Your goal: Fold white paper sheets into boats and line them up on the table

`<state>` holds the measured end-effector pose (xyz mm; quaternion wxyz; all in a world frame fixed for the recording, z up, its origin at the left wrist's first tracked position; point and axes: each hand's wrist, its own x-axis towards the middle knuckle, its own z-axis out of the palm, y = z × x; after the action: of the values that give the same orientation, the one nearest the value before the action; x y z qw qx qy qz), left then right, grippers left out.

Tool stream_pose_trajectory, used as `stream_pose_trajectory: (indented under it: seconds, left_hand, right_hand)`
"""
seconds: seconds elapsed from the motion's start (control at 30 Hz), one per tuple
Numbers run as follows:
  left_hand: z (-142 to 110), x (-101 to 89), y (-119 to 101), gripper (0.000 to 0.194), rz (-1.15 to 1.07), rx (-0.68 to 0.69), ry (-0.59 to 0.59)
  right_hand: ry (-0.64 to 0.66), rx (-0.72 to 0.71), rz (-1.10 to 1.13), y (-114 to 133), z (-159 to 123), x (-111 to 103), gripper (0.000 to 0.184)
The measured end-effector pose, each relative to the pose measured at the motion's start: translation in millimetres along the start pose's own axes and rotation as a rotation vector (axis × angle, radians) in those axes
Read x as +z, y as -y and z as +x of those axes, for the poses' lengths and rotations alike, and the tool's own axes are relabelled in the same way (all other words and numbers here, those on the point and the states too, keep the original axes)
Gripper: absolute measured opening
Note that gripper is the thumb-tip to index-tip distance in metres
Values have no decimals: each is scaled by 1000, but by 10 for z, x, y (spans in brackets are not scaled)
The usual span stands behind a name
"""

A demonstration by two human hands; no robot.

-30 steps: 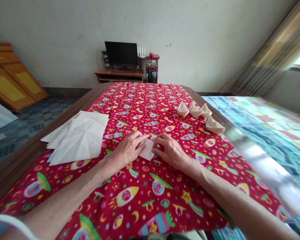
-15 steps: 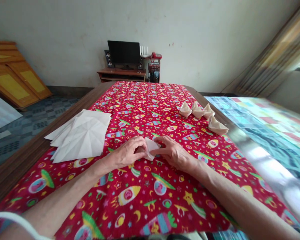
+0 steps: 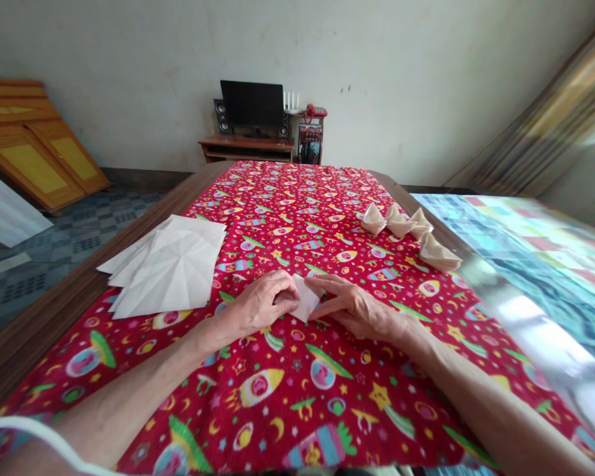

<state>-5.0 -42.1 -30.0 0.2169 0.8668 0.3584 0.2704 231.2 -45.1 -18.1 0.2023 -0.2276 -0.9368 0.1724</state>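
Note:
A small folded piece of white paper (image 3: pixel 305 299) lies on the red patterned tablecloth (image 3: pixel 297 410) in front of me. My left hand (image 3: pixel 258 305) pinches its left edge with fingers curled. My right hand (image 3: pixel 357 308) presses on its right side, fingers stretched toward the paper. Both hands meet at the paper. Part of the paper is hidden under my fingers.
A stack of creased white paper sheets (image 3: pixel 169 263) lies at the left of the cloth. Several folded beige paper shapes (image 3: pixel 412 233) sit at the right, near the table edge. Beyond the table stand a desk with a monitor (image 3: pixel 252 104) and a wooden cabinet (image 3: pixel 34 152).
The paper was lifted slightly off the cloth half a second ago and now lies lower between my fingers. My right fingers have stretched flatter onto it. The view has shifted a little.

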Motion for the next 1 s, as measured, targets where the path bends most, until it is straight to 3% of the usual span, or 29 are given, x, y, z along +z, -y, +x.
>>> stream_pose_trajectory:
  seconds: [0.1,0.2,0.4,0.53,0.7,0.8,0.9,1.0]
  left_hand:
    - [-23,43,-38,16,63,-39,-56]
    - [-46,32,-88,7,139,16,-37]
    - [-116,-185,-215,13,320,212,157]
    - [-155,-256,-267,19,439,235,172]
    - [-172,-205,-260,16,686,389,182]
    - [-180,-167,-233,17,723,418,147]
    - [-189,-117,-202,17,633,388,34]
    - [-206,-56,-182,18,531,298,-83]
  right_hand:
    - [-132,58,29,29,12,27,26]
    - [-252,52,-56,37,18,71,20]
    - [-110,-74,-234,29,39,66,21]
    - [-114,-92,-265,39,63,36,22]
    - [-121,-110,-289,46,64,39,22]
    - [-153,-83,-279,16,35,72,28]
    - [-183,-41,-291,-4,19,104,38]
    - [-161,-49,-313,8,44,121,29]
